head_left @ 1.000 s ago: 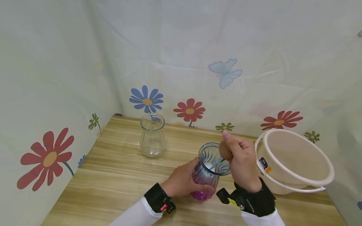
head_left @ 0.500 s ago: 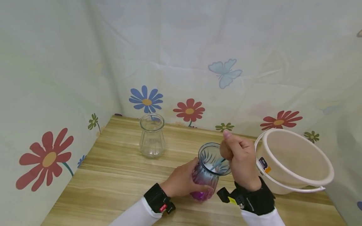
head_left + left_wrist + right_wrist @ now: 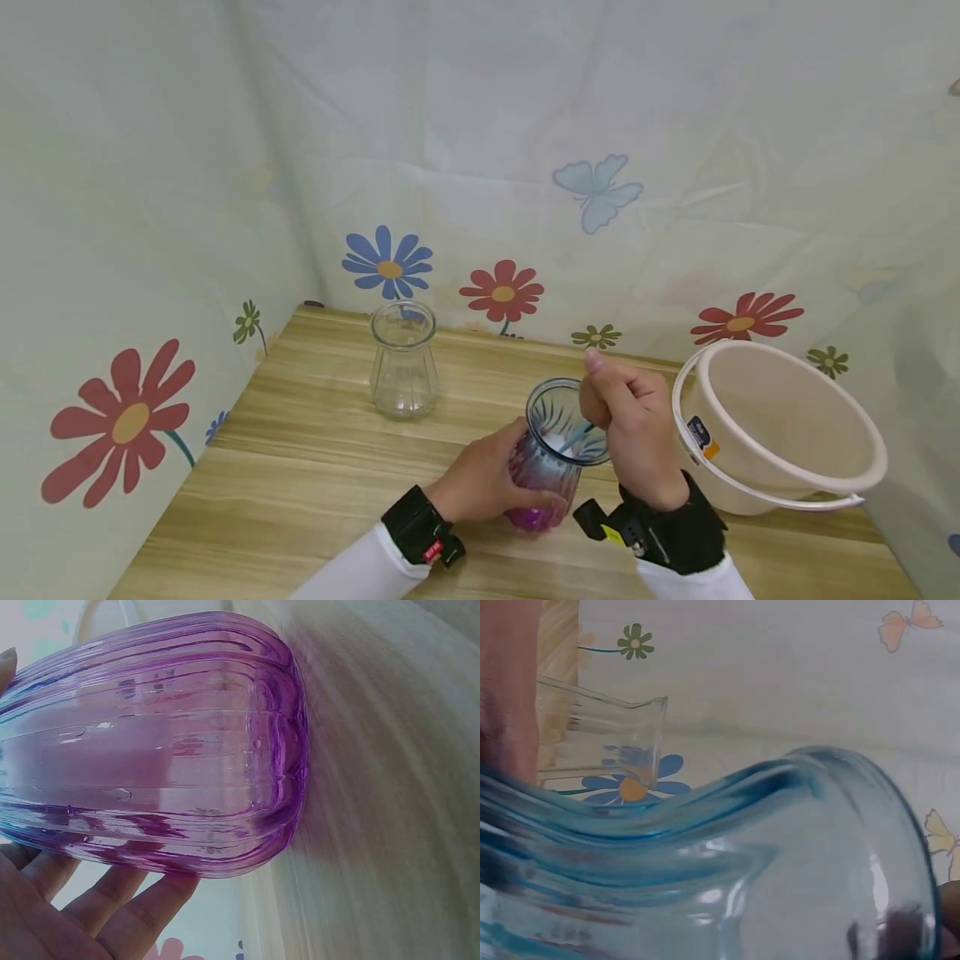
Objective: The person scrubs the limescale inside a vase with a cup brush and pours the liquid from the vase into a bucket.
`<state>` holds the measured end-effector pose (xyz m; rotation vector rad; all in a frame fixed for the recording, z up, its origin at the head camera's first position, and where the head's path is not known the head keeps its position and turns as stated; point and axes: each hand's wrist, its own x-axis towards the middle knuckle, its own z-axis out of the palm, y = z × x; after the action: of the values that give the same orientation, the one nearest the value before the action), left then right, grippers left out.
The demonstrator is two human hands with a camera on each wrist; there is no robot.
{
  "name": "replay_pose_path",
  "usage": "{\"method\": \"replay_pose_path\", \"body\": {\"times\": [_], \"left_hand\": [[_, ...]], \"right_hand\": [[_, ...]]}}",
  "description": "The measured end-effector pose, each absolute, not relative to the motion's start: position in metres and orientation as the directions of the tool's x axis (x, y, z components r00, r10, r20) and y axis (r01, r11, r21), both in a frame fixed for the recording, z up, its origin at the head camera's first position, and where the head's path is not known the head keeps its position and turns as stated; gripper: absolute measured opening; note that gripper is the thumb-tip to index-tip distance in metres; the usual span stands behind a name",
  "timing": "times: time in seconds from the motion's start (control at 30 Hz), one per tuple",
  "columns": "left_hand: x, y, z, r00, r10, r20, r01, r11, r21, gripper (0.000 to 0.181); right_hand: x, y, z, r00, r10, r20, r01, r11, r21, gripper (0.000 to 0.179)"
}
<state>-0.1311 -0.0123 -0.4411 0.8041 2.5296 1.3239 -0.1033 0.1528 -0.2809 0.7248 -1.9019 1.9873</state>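
Note:
My left hand [image 3: 480,479] grips a ribbed glass vase [image 3: 542,479], blue at the mouth and purple at the base, around its lower body. In the left wrist view its fingers [image 3: 142,911] curl under the purple glass. The vase's base is close to the table; whether it touches, I cannot tell. My right hand [image 3: 633,421], curled above the vase's mouth, holds the blue handle of a cleaning brush [image 3: 576,435]. The brush's pale, sponge-like head [image 3: 105,757] sits inside the vase, blurred by the glass. The right hand hides the handle's top.
A clear glass vase [image 3: 405,375] stands upright toward the back left of the wooden table [image 3: 300,467]. At the right is a cream bucket [image 3: 731,467] with its white handle [image 3: 795,503] lowered toward me. A flower-printed curtain [image 3: 480,192] closes off the back and sides.
My right hand with the brush handle has shifted very slightly left over the vase's mouth. The left hand and its vase keep their place.

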Motion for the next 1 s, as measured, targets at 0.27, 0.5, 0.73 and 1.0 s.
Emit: {"method": "replay_pose_path", "body": {"times": [0.27, 0.5, 0.73, 1.0], "left_hand": [[-0.1317, -0.0119, -0.4419, -0.837, 0.536, 0.109, 0.4, 0.463, 0.791, 0.092], [-0.1315, -0.0125, -0.4394, -0.831, 0.548, 0.093, 0.381, 0.44, 0.813, 0.093], [-0.1315, -0.0122, -0.4399, -0.832, 0.548, 0.082, 0.372, 0.443, 0.815, 0.094], [-0.1322, -0.012, -0.4411, -0.834, 0.545, 0.089, 0.382, 0.452, 0.806, 0.094]], "right_hand": [[-0.102, 0.1558, -0.2752, -0.784, -0.174, 0.596, -0.583, -0.124, -0.803, 0.049], [-0.1025, 0.1568, -0.2798, -0.844, -0.154, 0.513, -0.516, -0.025, -0.856, 0.052], [-0.1034, 0.1575, -0.2841, -0.84, -0.16, 0.518, -0.524, -0.012, -0.852, 0.051], [-0.1022, 0.157, -0.2776, -0.793, -0.193, 0.578, -0.573, -0.09, -0.815, 0.05]]}}
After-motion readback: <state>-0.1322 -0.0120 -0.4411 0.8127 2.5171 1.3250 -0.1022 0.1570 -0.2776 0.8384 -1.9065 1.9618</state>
